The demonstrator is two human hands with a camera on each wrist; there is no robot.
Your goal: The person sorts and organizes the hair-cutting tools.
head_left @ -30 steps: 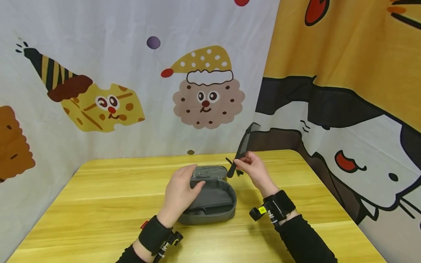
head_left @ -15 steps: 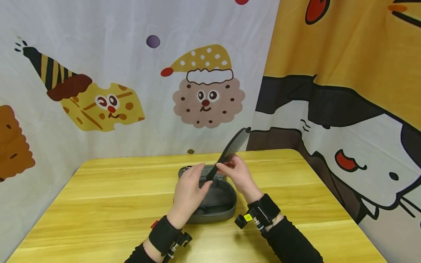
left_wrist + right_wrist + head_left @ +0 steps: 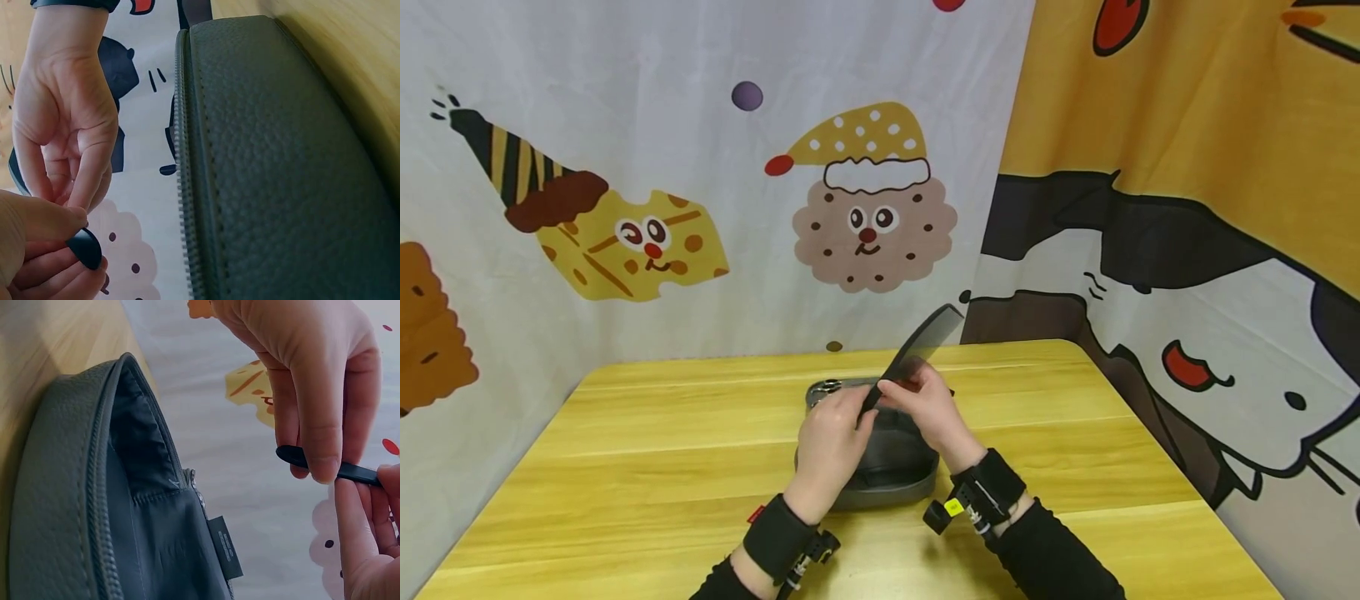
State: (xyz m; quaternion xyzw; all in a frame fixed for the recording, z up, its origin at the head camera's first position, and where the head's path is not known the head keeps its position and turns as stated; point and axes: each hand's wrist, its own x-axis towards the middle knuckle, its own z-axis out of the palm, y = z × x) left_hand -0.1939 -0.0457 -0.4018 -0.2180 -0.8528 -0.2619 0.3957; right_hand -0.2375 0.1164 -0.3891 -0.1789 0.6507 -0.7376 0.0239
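A black comb (image 3: 919, 343) with fine teeth slants up to the right above an open grey zippered case (image 3: 883, 496). My right hand (image 3: 929, 407) pinches the comb near where its teeth begin. At the lower end, my left hand (image 3: 829, 435) pinches the handle between thumb and fingers; the rounded handle tip (image 3: 86, 249) pokes out in the left wrist view. Both hands meet closely on the comb in the right wrist view. The case's dark lining (image 3: 165, 544) and a small tag (image 3: 225, 547) are visible there. My hands hide part of the case's interior.
The case stands on a yellow wood-grain table (image 3: 647, 467). Metal scissor-like handles (image 3: 827, 387) show in the case's raised lid at the back left. A cartoon-print curtain (image 3: 692, 325) hangs behind the table, and another part runs along the right side.
My right hand has carried the comb left over the case, tilting it further. My left hand has moved slightly right and taken hold of the comb's handle.
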